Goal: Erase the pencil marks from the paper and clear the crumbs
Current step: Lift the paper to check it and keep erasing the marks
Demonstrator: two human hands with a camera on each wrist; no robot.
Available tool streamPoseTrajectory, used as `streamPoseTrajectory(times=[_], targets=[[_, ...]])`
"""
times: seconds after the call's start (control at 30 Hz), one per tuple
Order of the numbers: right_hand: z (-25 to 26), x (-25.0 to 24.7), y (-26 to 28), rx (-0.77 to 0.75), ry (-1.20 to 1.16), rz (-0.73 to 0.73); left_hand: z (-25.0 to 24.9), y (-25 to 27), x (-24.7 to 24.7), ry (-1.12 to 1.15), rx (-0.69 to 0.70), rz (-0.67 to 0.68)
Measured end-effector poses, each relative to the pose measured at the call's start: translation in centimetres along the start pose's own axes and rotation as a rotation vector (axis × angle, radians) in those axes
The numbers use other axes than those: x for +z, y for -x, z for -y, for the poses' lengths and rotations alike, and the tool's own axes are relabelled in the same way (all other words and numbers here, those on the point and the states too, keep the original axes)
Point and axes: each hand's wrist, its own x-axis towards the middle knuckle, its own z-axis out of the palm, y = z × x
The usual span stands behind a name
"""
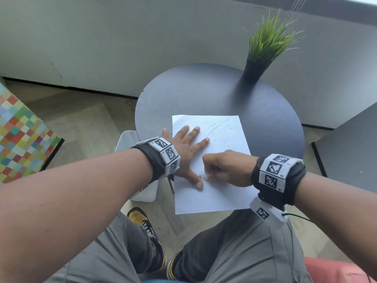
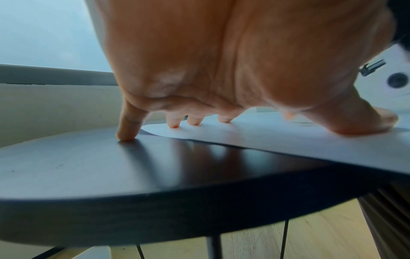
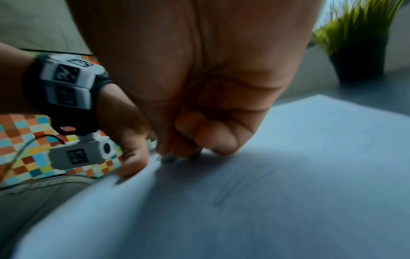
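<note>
My left hand (image 1: 184,149) presses flat on the paper (image 1: 222,193). My right hand (image 1: 226,168) curls, seemingly pinching an eraser, too blurred to confirm. Pencil marks (image 1: 219,127) remain beyond my left fingertips; crumbs uncleared.

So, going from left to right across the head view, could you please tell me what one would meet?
Checkered multicolour surface → left hand flat on the paper → right hand, curled → grey panel at the right edge.
</note>
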Motion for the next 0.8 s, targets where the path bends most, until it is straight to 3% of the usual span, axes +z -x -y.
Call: streamPoseTrajectory(times=[0.07,0.17,0.2,0.3,0.33,0.47,0.5,0.6,0.63,0.8], targets=[[-0.6,-0.8,-0.3,0.063,-0.017,-0.043,0.0,-0.1,0.0,0.002,-0.001,0.000],[-2.4,-1.2,-0.9,0.283,-0.076,-0.320,0.0,0.0,0.0,0.007,-0.002,0.002],[-1.9,-0.9,-0.7,0.250,-0.040,-0.305,0.0,0.0,0.0,0.007,-0.001,0.000],[0.4,0.0,-0.1,0.035,0.003,-0.027,0.0,0.0,0.2,0.008,0.002,-0.007],[0.3,-0.4,-0.1,0.041,-0.009,-0.005,0.1,-0.2,0.2,0.007,0.004,-0.008],[-2.2,-1.3,-1.7,0.305,-0.048,-0.313,0.2,-0.3,0.5,0.014,0.003,-0.025],[-1.6,-0.9,-1.6,0.258,-0.030,-0.308,0.3,-0.2,0.5,0.014,0.006,-0.028],[1.2,0.3,-0.9,0.041,-0.008,-0.087,0.3,-0.2,0.7,0.029,0.016,-0.036],[1.0,0.1,-0.8,0.046,-0.002,-0.069,0.4,-0.2,0.7,0.030,0.018,-0.038],[-4.1,-1.5,-1.9,0.410,-0.219,-0.328,0.2,0.1,1.0,0.029,0.019,-0.045]])
